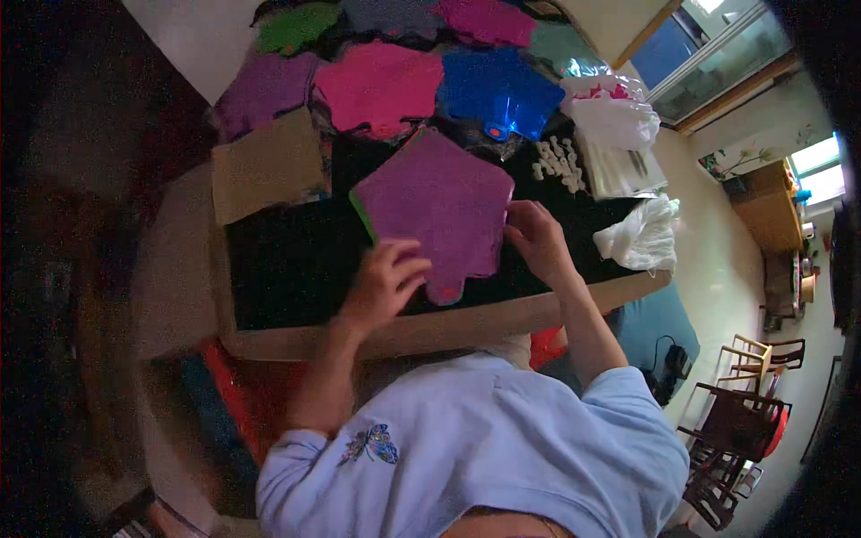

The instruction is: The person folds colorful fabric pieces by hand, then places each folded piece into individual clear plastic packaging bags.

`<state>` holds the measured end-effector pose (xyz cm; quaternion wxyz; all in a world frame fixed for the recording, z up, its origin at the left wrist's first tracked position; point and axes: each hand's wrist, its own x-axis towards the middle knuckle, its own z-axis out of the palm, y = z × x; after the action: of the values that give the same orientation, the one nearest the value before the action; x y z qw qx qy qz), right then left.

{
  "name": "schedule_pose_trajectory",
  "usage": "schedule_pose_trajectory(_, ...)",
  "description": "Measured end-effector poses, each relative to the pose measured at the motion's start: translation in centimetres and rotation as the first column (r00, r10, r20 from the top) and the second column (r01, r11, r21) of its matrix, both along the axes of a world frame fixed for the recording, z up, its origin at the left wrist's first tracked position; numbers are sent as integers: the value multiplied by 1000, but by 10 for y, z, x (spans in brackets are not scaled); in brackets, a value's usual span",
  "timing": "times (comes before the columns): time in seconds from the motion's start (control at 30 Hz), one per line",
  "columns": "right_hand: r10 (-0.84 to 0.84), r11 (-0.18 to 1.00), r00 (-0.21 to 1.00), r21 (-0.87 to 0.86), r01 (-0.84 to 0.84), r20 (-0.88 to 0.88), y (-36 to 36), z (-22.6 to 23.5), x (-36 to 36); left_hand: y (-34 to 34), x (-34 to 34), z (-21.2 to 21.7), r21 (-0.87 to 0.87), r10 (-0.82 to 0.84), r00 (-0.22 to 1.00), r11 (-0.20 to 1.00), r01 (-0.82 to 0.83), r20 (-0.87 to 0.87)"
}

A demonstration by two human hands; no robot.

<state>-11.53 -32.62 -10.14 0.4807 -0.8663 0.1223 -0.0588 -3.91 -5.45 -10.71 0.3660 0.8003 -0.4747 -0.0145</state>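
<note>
A flat purple cloth piece point(439, 193), pointed at the top with a small rounded tab at the bottom, lies on the black table covering point(278, 278) in front of me. Along its left side peeks a strip of green point(360, 213), perhaps another layer underneath. An orange-red spot point(447, 292) marks the tab. Over the lower left edge of the purple piece is my left hand point(386, 282), its fingers loosely bent and apart. My right hand point(538, 238) rests at the right edge, thumb and fingers spread, fingertips touching or close to the border. Neither hand visibly grips anything.
Behind lie similar cloth pieces: pink point(381, 85), blue point(502, 85) and purple point(265, 90), with more beyond. Brown cardboard point(269, 166) sits at the left. To the right are small white pieces point(558, 163), plastic bags point(619, 121) and a white bundle point(641, 235).
</note>
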Motion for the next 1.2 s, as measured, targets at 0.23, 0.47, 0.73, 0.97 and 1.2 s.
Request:
schedule_pose_trajectory(0.23,65,798,962,-593,110,265,-17,-24,75,-27,91,0,217,544,826,797,-564,148)
schedule_pose_trajectory(0.47,103,724,968,-684,84,227,4,-17,105,-51,112,-7,259,514,846,806,-532,141)
schedule_pose_trajectory(0.73,132,812,955,-582,49,266,15,-42,147,-89,118,-18,238,466,859,828,-508,213)
schedule_pose_trajectory(0.97,315,793,931,-590,-153,182,22,-5,127,-92,124,-26,275,431,882,838,-470,193)
schedule_pose_trajectory(1.2,660,349,716,-751,-561,-227,30,5,-2,-94,128,-24,213,430,891,866,-453,148)
